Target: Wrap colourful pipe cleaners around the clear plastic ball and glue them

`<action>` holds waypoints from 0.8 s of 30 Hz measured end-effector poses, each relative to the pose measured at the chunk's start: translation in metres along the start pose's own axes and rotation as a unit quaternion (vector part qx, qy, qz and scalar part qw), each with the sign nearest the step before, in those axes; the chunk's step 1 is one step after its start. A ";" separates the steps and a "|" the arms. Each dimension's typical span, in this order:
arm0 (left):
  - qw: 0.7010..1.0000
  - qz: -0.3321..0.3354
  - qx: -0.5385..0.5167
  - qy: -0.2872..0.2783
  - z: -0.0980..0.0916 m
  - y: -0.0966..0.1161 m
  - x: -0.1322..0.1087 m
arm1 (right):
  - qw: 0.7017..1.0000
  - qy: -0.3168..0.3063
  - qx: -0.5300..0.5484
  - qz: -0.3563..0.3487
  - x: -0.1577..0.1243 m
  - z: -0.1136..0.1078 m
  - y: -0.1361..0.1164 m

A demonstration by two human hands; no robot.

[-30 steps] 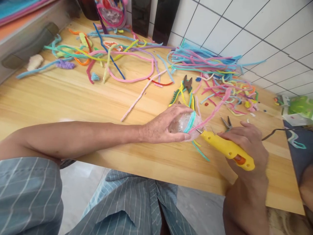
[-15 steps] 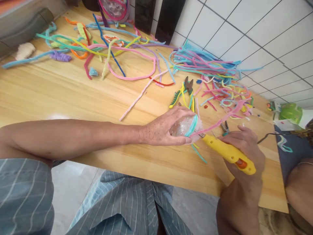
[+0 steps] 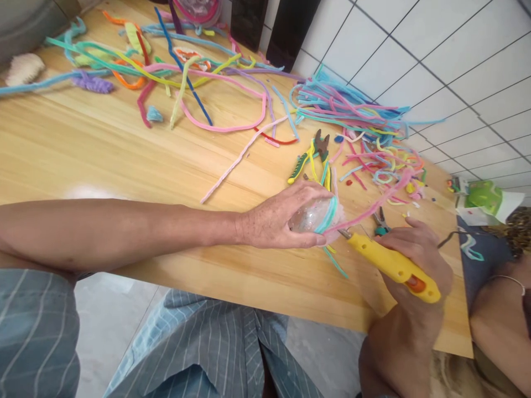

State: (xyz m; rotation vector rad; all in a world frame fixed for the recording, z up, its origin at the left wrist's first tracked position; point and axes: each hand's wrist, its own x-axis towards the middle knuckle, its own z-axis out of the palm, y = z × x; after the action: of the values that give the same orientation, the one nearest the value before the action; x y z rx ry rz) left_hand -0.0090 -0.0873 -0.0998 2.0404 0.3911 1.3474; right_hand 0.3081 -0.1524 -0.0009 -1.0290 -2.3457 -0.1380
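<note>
The left hand (image 3: 276,222) grips a bottle (image 3: 306,219) over the near side of the table (image 3: 157,160), and the work looks part done: a teal band (image 3: 328,214) crosses the bottle, while a pink strip (image 3: 373,208) meets it at one end only, the rest trailing loose rightward, apparently left to fix. The bottle is rounded, clear and glossy, partly covered by the palm. Farther right, the right hand (image 3: 418,251) is closed round a yellow glue gun (image 3: 388,260), its nozzle (image 3: 344,234) just beside the strip.
</note>
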 end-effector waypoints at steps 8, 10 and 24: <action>1.000 0.005 0.000 0.004 0.001 0.002 0.000 | 1.000 0.004 0.008 0.007 0.002 0.004 -0.005; 1.000 0.006 -0.001 0.003 0.002 0.003 0.000 | 1.000 0.007 0.019 0.007 0.001 0.004 -0.003; 1.000 0.014 -0.001 0.010 0.003 0.001 -0.001 | 1.000 -0.001 0.022 0.004 0.004 0.002 -0.001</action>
State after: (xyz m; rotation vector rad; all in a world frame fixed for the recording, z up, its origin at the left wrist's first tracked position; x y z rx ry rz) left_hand -0.0068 -0.0900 -0.1003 2.0389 0.3705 1.3853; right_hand 0.3046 -0.1502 -0.0005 -1.0179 -2.3350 -0.0819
